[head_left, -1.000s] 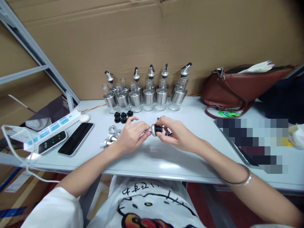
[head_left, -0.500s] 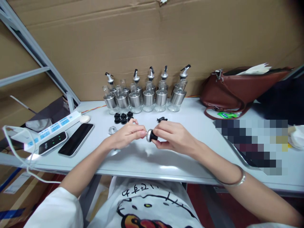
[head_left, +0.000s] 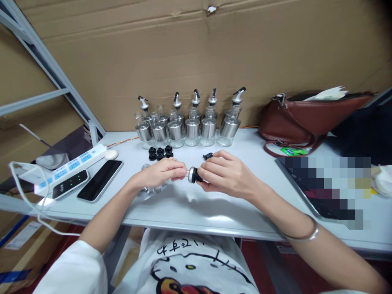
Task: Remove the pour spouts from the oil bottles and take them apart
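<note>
1. Steel-collared with a black plug, a pourer cap (head_left: 192, 174) is held just above the white table (head_left: 214, 208), near its front middle, pinched between two hands.
2. Loose silver metal parts (head_left: 144, 167) lie on the table beside and partly under the left hand, mostly hidden by it, so their number cannot be told.
3. One small black piece (head_left: 207, 155) rests just beyond the right hand's fingers. Six black rubber stoppers (head_left: 160, 152) sit in two rows of three beyond the left hand.
4. The left hand (head_left: 159, 173) is curled nearly closed, thumb and forefinger gripping the cap's silver end. The right hand (head_left: 226, 175) is curled the same way, fingertips clamped on the black plug end.
5. Steel-sleeved glass bottles (head_left: 192, 130) crowd against the cardboard wall (head_left: 183, 53). Six stand in front, and five spouts rise behind them.
6. To the left lie one white power strip (head_left: 73, 162) and two phones, one showing green lights (head_left: 70, 183) and one black smartphone (head_left: 99, 179).
7. One brown leather handbag (head_left: 309, 116) sits well to the right, with a green packet (head_left: 290, 151) just beside it.
8. One silver bangle (head_left: 303, 234) circles the right wrist.
</note>
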`<state>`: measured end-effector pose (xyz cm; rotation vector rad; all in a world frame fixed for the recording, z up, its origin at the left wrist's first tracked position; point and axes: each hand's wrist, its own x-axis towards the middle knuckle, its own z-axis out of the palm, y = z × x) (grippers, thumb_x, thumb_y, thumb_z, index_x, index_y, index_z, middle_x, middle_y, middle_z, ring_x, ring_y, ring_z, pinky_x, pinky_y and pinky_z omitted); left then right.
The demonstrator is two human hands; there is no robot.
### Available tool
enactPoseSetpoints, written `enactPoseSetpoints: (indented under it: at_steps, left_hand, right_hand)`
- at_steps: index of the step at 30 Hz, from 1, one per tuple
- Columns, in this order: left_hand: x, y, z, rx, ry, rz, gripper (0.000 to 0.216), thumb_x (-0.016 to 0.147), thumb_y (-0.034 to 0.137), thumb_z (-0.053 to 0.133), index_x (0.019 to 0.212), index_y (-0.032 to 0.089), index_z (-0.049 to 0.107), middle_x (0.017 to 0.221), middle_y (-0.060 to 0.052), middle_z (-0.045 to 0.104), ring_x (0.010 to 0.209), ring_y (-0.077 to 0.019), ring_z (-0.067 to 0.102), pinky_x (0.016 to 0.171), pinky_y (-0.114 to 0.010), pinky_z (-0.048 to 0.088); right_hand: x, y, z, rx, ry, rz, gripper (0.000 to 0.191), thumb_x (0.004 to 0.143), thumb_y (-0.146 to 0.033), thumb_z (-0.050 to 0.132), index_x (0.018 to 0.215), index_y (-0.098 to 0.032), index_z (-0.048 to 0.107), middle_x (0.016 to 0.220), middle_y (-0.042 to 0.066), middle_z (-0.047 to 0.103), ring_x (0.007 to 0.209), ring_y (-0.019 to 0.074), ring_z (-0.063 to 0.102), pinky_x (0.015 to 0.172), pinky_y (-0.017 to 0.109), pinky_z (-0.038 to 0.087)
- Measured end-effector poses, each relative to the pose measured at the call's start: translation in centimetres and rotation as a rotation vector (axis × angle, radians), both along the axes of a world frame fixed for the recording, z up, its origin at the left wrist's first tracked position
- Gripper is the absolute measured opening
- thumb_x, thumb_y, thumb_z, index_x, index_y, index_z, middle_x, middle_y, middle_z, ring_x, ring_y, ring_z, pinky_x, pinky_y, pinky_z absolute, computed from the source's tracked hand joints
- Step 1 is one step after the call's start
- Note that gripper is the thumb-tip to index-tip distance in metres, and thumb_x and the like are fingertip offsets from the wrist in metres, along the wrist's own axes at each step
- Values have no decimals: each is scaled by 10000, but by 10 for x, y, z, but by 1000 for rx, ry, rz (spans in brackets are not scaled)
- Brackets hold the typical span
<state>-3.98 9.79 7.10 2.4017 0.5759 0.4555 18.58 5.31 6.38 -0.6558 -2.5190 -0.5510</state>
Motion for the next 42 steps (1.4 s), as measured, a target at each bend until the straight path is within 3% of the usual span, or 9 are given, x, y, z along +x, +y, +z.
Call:
enactPoseSetpoints:
  at_steps: [6, 10, 13, 15, 22, 29, 35, 38, 42]
  left_hand:
    - [-5, -5, 5, 263, 71, 45, 376, 969, 418, 342, 816, 192, 601, 751, -5, 624, 757, -152, 546, 733, -258, 431]
    - [-42, -14, 16, 595, -12, 383, 294, 960, 371, 404, 837, 196, 605, 812, -7, 664, 747, -160, 582, 814, -306, 417]
    - [-77, -26, 21, 733, -33, 635, 241, 905, 415, 507, 857, 221, 642, 834, -11, 679, 775, -196, 611, 737, -310, 427]
    - [-92, -36, 18, 721, -16, 729, 255, 892, 441, 517, 890, 232, 663, 864, -14, 684, 782, -203, 623, 688, -301, 431]
    - [-103, -66, -26, 491, -114, 943, 272, 875, 451, 547, 927, 220, 680, 924, -30, 695, 851, -205, 648, 736, -285, 472]
    - [-86, -80, -47, 357, -252, 841, 192, 892, 329, 544, 979, 209, 665, 927, -51, 683, 843, -195, 647, 715, -279, 514]
    - [-69, -75, -59, 365, -302, 739, 155, 895, 281, 553, 999, 219, 651, 926, -50, 686, 818, -190, 640, 681, -284, 521]
    - [-64, -72, -63, 355, -307, 699, 165, 894, 288, 557, 1008, 213, 650, 929, -56, 686, 791, -189, 637, 659, -290, 521]
    - [-60, -66, -67, 323, -281, 614, 142, 874, 263, 588, 976, 209, 669, 859, -41, 672, 770, -185, 620, 683, -301, 513]
  right_hand:
    - [4, 7, -5, -200, 245, 31, 243, 892, -297, 440, 691, -211, 546, 582, -7, 545, 514, 131, 435, 681, 337, 365]
    - [22, 16, 3, -405, 538, -107, 341, 900, -292, 359, 594, -203, 481, 527, 0, 493, 517, 145, 441, 618, 302, 376]
    - [21, 30, 9, -494, 541, -206, 192, 886, -272, 448, 856, -180, 614, 742, 38, 610, 662, 172, 546, 618, 274, 402]
    - [8, 44, 9, -514, 426, -198, 180, 863, -215, 522, 998, -168, 632, 870, 58, 621, 750, 179, 574, 681, 274, 428]
    - [-49, 105, -5, -636, 15, -353, 250, 834, -73, 580, 1058, -122, 679, 947, 108, 625, 850, 217, 603, 730, 272, 420]
    - [-69, 136, -29, -650, -59, -406, 257, 809, -84, 627, 1057, -130, 677, 919, 108, 670, 883, 238, 623, 719, 263, 413]
    - [-62, 79, 2, -659, 2, -481, 239, 882, -102, 543, 1100, -108, 640, 961, 129, 674, 864, 250, 632, 721, 309, 442]
    - [-66, 26, 16, -844, 192, -265, 195, 922, -244, 556, 1072, -152, 640, 915, 73, 671, 809, 196, 626, 729, 302, 472]
    - [-85, -27, -10, -821, 514, -174, 134, 887, -217, 599, 1012, -192, 642, 962, 52, 648, 886, 190, 608, 804, 316, 479]
